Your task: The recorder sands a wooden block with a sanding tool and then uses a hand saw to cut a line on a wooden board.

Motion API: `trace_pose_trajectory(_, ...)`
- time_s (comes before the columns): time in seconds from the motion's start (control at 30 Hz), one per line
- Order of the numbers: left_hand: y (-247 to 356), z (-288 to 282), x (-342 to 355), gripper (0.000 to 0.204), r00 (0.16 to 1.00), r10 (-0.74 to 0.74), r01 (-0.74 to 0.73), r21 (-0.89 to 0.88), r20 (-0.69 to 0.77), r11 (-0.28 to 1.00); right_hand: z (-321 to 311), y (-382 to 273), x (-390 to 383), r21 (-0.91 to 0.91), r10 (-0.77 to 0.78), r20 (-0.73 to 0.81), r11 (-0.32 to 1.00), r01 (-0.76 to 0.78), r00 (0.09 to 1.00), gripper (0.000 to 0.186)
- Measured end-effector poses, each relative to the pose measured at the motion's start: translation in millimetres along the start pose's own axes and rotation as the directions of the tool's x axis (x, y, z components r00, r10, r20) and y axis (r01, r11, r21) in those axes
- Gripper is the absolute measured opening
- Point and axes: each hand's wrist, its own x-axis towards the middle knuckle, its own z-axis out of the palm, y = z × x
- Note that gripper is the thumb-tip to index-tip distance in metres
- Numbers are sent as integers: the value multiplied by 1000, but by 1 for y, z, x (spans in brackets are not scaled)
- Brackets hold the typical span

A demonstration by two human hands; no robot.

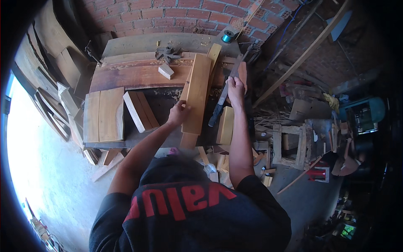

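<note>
Steadying long yellow-brown wooden plank (197, 90), seemingly: left hand (179, 113) half-curled at edge, grip unclear; right of plank, right hand (236, 89) clasps grey metal tool (223, 97); next likely needs bracing.

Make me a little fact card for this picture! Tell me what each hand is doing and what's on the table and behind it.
Left hand: the left hand touches the left edge of a yellowish board
Right hand: the right hand grips a long flat metal tool with a dark handle, which points toward the person
On the table: a small pale block, wood shavings and more wood on the table
Far right corner: a teal spool
Behind: a brick wall
</note>
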Motion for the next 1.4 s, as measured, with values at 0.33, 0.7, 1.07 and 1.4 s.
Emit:
trace_pose_trajectory(0.33,19,-8,-31,54,972,95,-4,392,-213,920,53,75,-28,-171,-77,231,978,118,970,30)
trace_pose_trajectory(0.7,-52,-174,-157,22,704,388,-246,308,-595,919,67,56,-80,-483,-302,111,816,317,947,31)
trace_pose_trajectory(1.07,-159,-319,-154,56,462,-20,501,243,-886,830,144,-38,-190,75,-224,498,974,215,838,23)
trace_pose_trajectory(1.4,-217,-375,-91,53,709,-487,355,-338,-510,872,202,-91,-229,-77,-369,535,875,479,760,53)
